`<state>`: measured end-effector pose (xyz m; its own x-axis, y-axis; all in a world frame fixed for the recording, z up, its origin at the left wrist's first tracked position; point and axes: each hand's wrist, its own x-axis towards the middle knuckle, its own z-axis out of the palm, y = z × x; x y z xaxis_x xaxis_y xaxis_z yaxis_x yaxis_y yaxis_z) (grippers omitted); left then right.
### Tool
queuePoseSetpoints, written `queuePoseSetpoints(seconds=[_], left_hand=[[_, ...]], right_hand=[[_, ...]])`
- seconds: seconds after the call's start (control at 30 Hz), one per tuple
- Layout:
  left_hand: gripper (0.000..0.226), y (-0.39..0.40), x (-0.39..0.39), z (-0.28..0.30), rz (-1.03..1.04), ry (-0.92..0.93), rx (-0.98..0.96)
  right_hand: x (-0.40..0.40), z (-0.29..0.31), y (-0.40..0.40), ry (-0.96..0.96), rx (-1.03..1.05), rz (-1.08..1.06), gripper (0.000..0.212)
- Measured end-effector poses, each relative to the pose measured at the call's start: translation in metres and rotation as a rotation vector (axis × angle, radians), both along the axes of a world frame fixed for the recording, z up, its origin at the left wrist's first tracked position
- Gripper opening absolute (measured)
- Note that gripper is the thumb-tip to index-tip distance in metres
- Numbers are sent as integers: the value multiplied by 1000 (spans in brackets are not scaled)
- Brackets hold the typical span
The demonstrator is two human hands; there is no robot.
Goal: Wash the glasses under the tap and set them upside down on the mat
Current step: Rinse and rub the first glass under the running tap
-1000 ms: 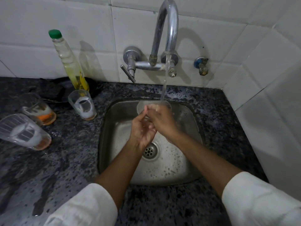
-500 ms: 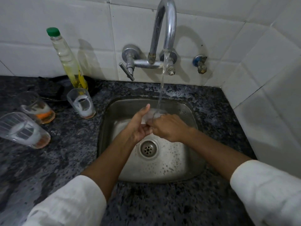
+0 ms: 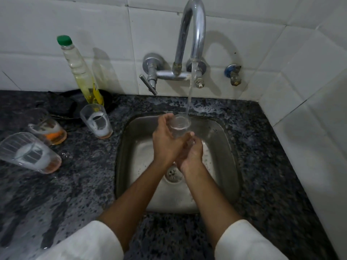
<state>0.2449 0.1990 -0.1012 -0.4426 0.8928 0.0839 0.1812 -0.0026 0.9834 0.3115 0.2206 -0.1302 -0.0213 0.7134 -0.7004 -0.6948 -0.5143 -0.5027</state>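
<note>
Over the steel sink [image 3: 225, 147] I hold a clear glass [image 3: 179, 126] upright, mouth up, under the running stream from the chrome tap [image 3: 191, 40]. My left hand [image 3: 166, 141] wraps its left side. My right hand [image 3: 191, 152] cups its base from below. Three dirty glasses stand on the counter to the left: one with white foam [image 3: 97, 121], one with orange residue [image 3: 47, 126], and the nearest one [image 3: 30, 152] with white and orange dregs. A dark cloth or mat [image 3: 62, 105] lies at the back left, partly hidden by glasses.
A green-capped bottle of yellow dish liquid [image 3: 80, 72] stands against the tiled wall behind the glasses. The dark speckled granite counter [image 3: 75, 194] is wet. A small blue-handled valve [image 3: 232, 74] sits right of the tap. White tiled walls close off the back and right.
The glass has turned from lying sideways between my hands to upright under the stream. My right hand has dropped from its side to beneath its base.
</note>
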Motion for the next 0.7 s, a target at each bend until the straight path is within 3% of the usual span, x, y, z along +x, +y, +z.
queuePoseSetpoints(seconds=[0.07, 0.1, 0.23, 0.27, 0.33, 0.43, 0.5, 0.57, 0.63, 0.67, 0.7], left_hand=[[62, -8, -7, 3, -100, -5, 20], [57, -12, -11, 4, -169, -93, 12], [24, -21, -37, 12, -409, -897, -76], [23, -20, -43, 12, -479, -985, -139], [33, -15, -48, 12, -661, -940, -322], [32, 3, -44, 11, -765, -630, -528], [28, 18, -41, 10, -642, -448, -451], [39, 29, -42, 6, -551, -312, -351], [52, 33, -47, 5, -603, -229, -322], [59, 36, -50, 3, -664, -199, -322], [65, 39, -54, 3, -715, -180, -327]], right_hand=[[3, 3, 8, -76, 17, 3, 24], [6, 7, 12, -145, 21, 4, 19], [24, 28, 33, -522, 233, 194, 23], [27, 35, 40, -643, 356, 266, 21], [27, 55, 48, -888, 646, 496, 26], [25, 81, 52, -1078, 990, 820, 42], [34, 91, 54, -1211, 1205, 945, 43], [48, 96, 54, -1491, 1386, 1054, 41], [57, 103, 53, -1765, 1383, 1155, 38], [60, 104, 52, -1783, 1348, 1187, 40], [63, 106, 49, -1674, 1319, 1210, 41]])
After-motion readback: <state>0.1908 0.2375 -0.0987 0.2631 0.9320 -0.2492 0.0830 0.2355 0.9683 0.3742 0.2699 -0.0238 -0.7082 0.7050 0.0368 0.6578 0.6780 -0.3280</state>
